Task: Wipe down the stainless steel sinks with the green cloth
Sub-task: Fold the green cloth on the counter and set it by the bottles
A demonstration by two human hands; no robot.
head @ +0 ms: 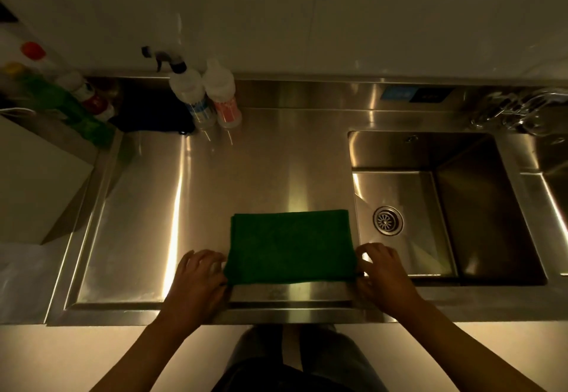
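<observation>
The green cloth (290, 247) lay folded flat on the steel counter (215, 182). Its long axis ran left to right, and its right edge was just beside the sink (461, 207). Both forearms reached forward from the near edge. The left hand (199, 277), fingers curled, pinched the cloth's near left corner. The right hand (384, 271), also curled, pinched the near right corner.

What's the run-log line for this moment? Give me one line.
stage: wiping not started | green cloth: folded flat on counter, left of sink | left hand: pinches near-left corner | right hand: pinches near-right corner
</observation>
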